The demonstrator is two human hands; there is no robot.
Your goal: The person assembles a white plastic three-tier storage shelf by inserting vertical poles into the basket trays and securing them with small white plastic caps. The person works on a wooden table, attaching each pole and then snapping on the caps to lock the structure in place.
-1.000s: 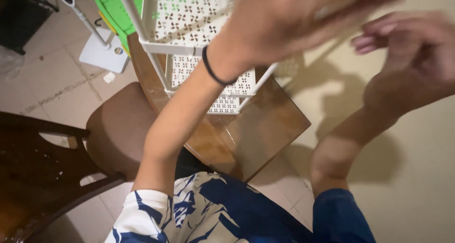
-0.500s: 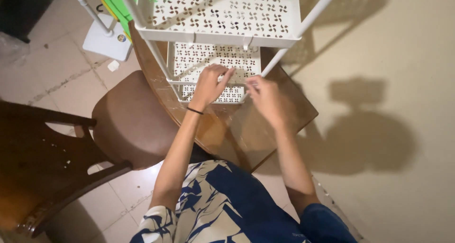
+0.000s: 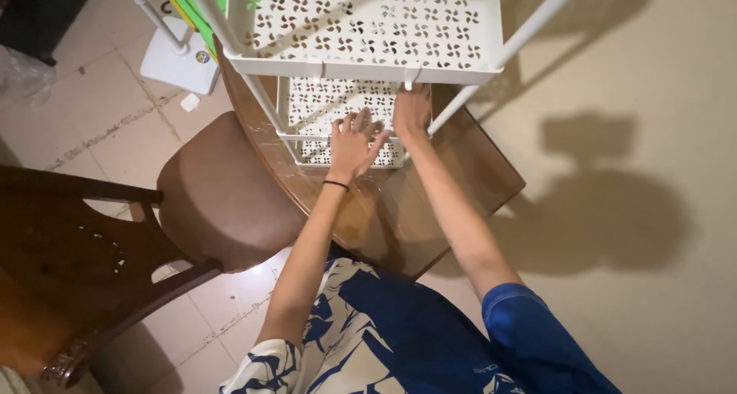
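Note:
A white tiered rack point(image 3: 368, 67) with perforated shelves and thin white poles stands on a brown glass-topped table point(image 3: 430, 202). My left hand point(image 3: 355, 143), a black band at its wrist, lies flat with fingers spread on the front rim of a lower shelf point(image 3: 338, 102). My right hand point(image 3: 412, 110) reaches under the top shelf point(image 3: 384, 25) onto that lower shelf, beside the right front pole; its fingers are partly hidden by the top shelf's rim.
A brown cushioned wooden chair point(image 3: 207, 194) stands left of the table. A white stand base point(image 3: 180, 64) and a green board point(image 3: 203, 2) lie on the tiled floor at the upper left. A cream wall point(image 3: 629, 210) closes the right side.
Both hands came down from in front of the camera to the rack. Since half a second ago my right hand has pushed further in under the top shelf and my left hand has flattened.

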